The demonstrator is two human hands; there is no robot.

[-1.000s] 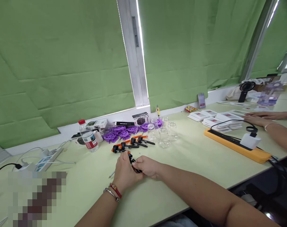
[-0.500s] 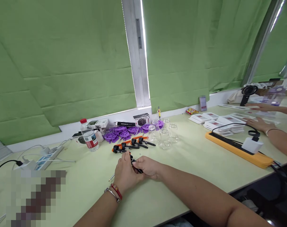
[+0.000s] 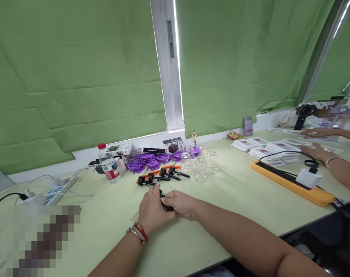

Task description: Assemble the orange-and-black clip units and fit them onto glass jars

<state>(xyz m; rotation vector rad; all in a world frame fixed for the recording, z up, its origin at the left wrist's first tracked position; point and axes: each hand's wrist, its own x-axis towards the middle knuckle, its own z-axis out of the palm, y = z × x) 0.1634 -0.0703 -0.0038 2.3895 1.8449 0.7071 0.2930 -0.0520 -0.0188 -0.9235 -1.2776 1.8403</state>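
Note:
My left hand (image 3: 152,209) is closed around a slim black part (image 3: 167,208), with its fingers bent over the top. From the other side my right hand (image 3: 181,204) pinches the same part, and the two hands touch. Most of the part is hidden by the fingers. A thin metal rod (image 3: 135,214) sticks out to the left of my left hand. Just beyond the hands lie several black rod-shaped parts with round ends (image 3: 164,172), beside orange pieces (image 3: 140,179). Purple openwork pieces (image 3: 147,158) are heaped behind them, and clear glass jars (image 3: 201,171) stand to the right.
A water bottle (image 3: 109,165) stands at the left, near a white power strip (image 3: 59,191) with cables. On the right lie an orange power strip (image 3: 290,184), stacks of white cards (image 3: 274,151) and a handheld fan (image 3: 304,112). Another person's hands (image 3: 317,152) are over papers there.
My hands keep nearly the same pose on the black part, with only a very slight shift. The other person's hands have moved slightly at the right.

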